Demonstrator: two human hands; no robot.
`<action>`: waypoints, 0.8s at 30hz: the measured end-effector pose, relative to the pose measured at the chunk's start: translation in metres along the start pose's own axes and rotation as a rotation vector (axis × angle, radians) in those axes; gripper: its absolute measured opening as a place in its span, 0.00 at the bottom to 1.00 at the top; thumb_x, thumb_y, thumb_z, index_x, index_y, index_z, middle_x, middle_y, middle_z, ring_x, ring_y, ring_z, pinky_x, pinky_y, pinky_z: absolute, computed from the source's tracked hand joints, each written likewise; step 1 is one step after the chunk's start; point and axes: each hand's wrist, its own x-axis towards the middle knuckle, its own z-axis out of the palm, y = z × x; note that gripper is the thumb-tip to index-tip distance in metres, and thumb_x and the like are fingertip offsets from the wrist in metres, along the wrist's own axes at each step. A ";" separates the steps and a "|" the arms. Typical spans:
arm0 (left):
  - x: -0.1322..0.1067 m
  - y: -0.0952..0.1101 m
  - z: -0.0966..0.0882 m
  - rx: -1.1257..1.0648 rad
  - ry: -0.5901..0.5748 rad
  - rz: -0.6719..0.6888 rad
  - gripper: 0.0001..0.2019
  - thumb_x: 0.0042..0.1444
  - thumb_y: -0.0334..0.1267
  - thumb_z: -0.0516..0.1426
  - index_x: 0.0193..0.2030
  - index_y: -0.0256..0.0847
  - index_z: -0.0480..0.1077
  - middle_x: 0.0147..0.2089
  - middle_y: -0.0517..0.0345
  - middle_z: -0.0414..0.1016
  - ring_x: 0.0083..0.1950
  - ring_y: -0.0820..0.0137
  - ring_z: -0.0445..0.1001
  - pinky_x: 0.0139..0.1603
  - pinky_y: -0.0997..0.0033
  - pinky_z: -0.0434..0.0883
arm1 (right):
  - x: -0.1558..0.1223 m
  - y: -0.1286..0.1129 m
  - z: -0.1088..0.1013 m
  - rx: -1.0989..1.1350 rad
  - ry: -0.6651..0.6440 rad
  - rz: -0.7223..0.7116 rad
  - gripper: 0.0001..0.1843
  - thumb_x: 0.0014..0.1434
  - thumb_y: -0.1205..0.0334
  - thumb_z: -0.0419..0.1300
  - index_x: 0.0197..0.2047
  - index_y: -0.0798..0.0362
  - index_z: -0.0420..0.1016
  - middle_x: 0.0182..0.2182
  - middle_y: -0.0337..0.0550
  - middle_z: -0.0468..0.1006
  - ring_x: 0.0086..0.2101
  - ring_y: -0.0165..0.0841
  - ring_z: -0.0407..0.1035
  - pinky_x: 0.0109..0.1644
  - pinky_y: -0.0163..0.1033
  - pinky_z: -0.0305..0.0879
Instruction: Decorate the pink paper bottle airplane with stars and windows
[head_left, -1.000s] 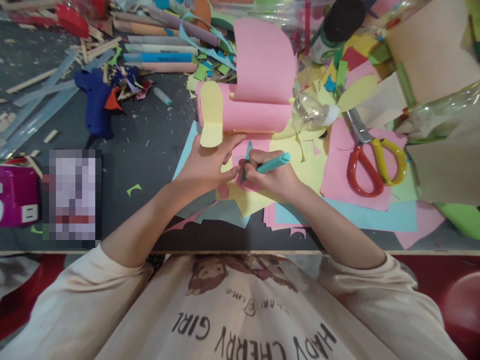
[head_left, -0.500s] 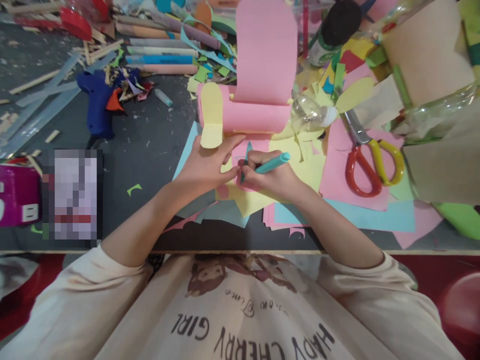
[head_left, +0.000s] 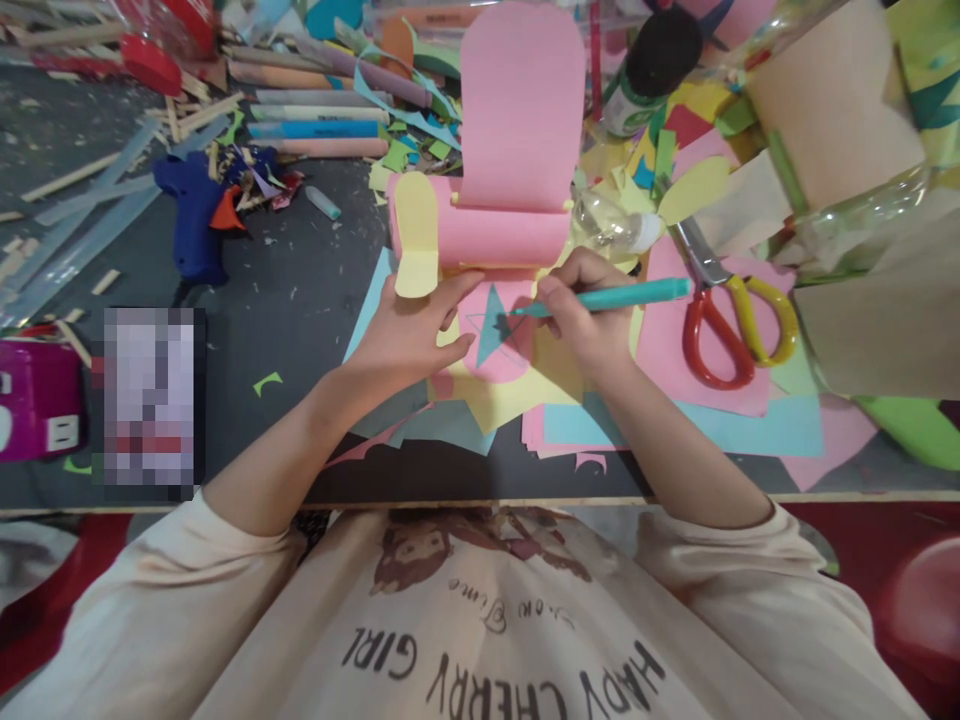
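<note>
A teal marker [head_left: 637,293] is pinched in my right hand [head_left: 589,310], its tip at the right side of a drawn star [head_left: 491,325]. Part of the star is filled with teal and the rest is outline. The star is on the pink paper flap [head_left: 517,360] at the front of a pink paper model [head_left: 502,235]. My left hand [head_left: 420,325] lies with fingers spread on the flap's left side, just below a yellow paper strip [head_left: 417,240]. Behind, a tall rounded pink piece [head_left: 523,100] stands up from the model.
Scissors [head_left: 720,300] with red and yellow handles lie on pink paper at the right. A blue glue gun [head_left: 196,215] is at the left, below several markers [head_left: 319,130]. A small clear bottle [head_left: 615,220] and a dark-capped bottle [head_left: 652,70] stand beyond the model.
My right hand has moved right and turned, swinging the marker from the star's lower left to its right side. More of the star is visible. My left hand stays almost in place.
</note>
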 end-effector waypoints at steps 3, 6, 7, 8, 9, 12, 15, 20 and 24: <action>-0.001 0.001 -0.001 -0.004 -0.011 -0.010 0.29 0.62 0.41 0.57 0.70 0.46 0.63 0.40 0.58 0.72 0.39 0.64 0.72 0.52 0.64 0.69 | 0.003 0.001 -0.011 0.058 -0.066 0.061 0.20 0.65 0.51 0.61 0.25 0.48 0.62 0.19 0.33 0.65 0.20 0.26 0.60 0.26 0.37 0.58; -0.001 0.002 -0.002 -0.009 -0.021 -0.013 0.29 0.62 0.40 0.57 0.70 0.45 0.63 0.39 0.58 0.72 0.39 0.65 0.72 0.53 0.65 0.69 | -0.003 0.003 -0.013 0.161 -0.192 0.094 0.13 0.60 0.52 0.66 0.30 0.48 0.68 0.23 0.35 0.72 0.22 0.27 0.65 0.28 0.37 0.64; -0.001 0.002 -0.002 -0.013 -0.024 -0.015 0.29 0.62 0.40 0.56 0.70 0.45 0.62 0.39 0.58 0.72 0.39 0.65 0.71 0.54 0.65 0.68 | -0.006 0.005 -0.012 0.183 -0.245 0.109 0.12 0.58 0.54 0.67 0.32 0.49 0.70 0.24 0.36 0.75 0.23 0.28 0.67 0.29 0.37 0.65; -0.001 0.002 -0.002 -0.016 -0.027 -0.017 0.29 0.62 0.40 0.56 0.71 0.45 0.62 0.39 0.58 0.71 0.39 0.65 0.71 0.55 0.64 0.68 | -0.009 0.006 -0.010 0.186 -0.288 0.128 0.10 0.57 0.55 0.68 0.33 0.49 0.72 0.25 0.37 0.76 0.25 0.29 0.69 0.29 0.38 0.66; 0.000 0.002 -0.002 -0.018 -0.031 -0.016 0.30 0.62 0.40 0.56 0.71 0.44 0.61 0.40 0.58 0.71 0.39 0.65 0.71 0.56 0.63 0.68 | -0.012 0.006 -0.009 0.171 -0.317 0.148 0.10 0.56 0.56 0.68 0.33 0.50 0.72 0.26 0.38 0.77 0.26 0.30 0.70 0.30 0.37 0.66; 0.001 0.001 -0.001 -0.006 -0.034 0.000 0.30 0.62 0.40 0.56 0.71 0.44 0.61 0.38 0.59 0.70 0.40 0.65 0.71 0.61 0.59 0.65 | -0.016 0.006 -0.006 0.069 -0.322 0.188 0.09 0.54 0.59 0.68 0.29 0.51 0.73 0.25 0.38 0.77 0.27 0.29 0.68 0.29 0.36 0.62; 0.001 0.000 -0.001 0.008 -0.028 0.021 0.30 0.61 0.41 0.56 0.71 0.45 0.62 0.36 0.61 0.68 0.40 0.65 0.71 0.65 0.56 0.62 | -0.015 0.003 -0.006 0.013 -0.350 0.194 0.07 0.55 0.60 0.66 0.29 0.51 0.73 0.24 0.36 0.75 0.26 0.29 0.66 0.29 0.35 0.60; -0.002 0.000 0.000 -0.037 -0.023 -0.002 0.29 0.63 0.42 0.55 0.72 0.48 0.60 0.39 0.60 0.69 0.37 0.68 0.69 0.58 0.63 0.66 | -0.013 -0.001 -0.008 -0.043 -0.394 0.162 0.07 0.53 0.63 0.62 0.25 0.52 0.70 0.23 0.35 0.72 0.24 0.27 0.61 0.29 0.35 0.56; -0.003 0.000 0.000 -0.042 -0.022 -0.009 0.29 0.63 0.42 0.56 0.72 0.49 0.60 0.39 0.61 0.69 0.35 0.70 0.67 0.55 0.65 0.67 | -0.013 -0.003 -0.009 -0.080 -0.414 0.133 0.05 0.55 0.62 0.60 0.28 0.52 0.72 0.25 0.36 0.74 0.26 0.28 0.64 0.31 0.36 0.57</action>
